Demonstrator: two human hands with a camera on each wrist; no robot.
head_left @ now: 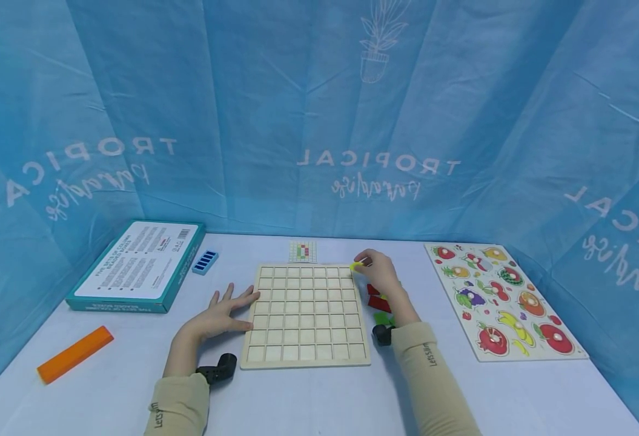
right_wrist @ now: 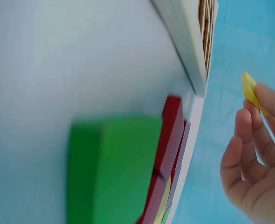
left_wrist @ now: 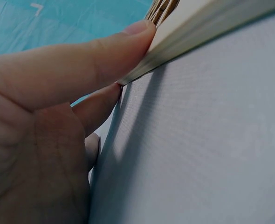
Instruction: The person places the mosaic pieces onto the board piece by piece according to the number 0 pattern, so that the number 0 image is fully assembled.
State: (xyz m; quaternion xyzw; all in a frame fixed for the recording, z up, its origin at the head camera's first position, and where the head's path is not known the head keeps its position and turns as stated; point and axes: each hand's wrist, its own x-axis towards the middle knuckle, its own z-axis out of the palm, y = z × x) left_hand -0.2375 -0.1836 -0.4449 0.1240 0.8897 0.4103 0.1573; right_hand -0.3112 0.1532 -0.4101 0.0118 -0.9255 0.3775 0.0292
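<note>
1. A white cloth-covered table (head_left: 275, 399) spreads beneath the fingers of the left hand (head_left: 215, 319) and right hand (head_left: 380, 275).
2. A square pale wooden grid board (head_left: 307, 322) touches the left fingers.
3. Left of these lie a flat teal-and-white box (head_left: 134, 260), a small blue dark-striped rectangle (head_left: 205, 262) and an orange bar (head_left: 75, 355).
4. A small printed grid card (head_left: 303, 251) lies left of the right fingers, red blocks (head_left: 380, 303) just nearer, a white fruit-picture board (head_left: 485, 312) rightward.

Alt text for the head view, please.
A person's right hand pinches a small yellow piece near the far right corner of a wooden grid board; the left hand touches its left edge. Red pieces and green pieces lie right of the board, a patterned card beyond it.
</note>
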